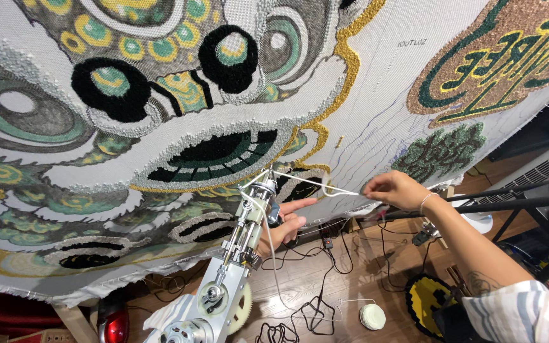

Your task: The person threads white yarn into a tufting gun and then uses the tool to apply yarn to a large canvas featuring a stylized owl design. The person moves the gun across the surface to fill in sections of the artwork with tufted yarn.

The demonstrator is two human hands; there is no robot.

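Above the fingers spreads a stretched tufting cloth [376, 82], its lion-mask design largely filled with pile, though bare patches remain toward the right. Below it, the left hand [284, 225] grips a tufting gun [239, 254], forefinger extended. Beside it, the right hand [396, 188] pinches white yarn [316, 183] drawn taut from the gun's tip.

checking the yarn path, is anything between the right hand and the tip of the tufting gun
Nothing visible blocks it. The white yarn runs taut and free from the right hand to the tufting gun tip, in front of the stretched cloth.
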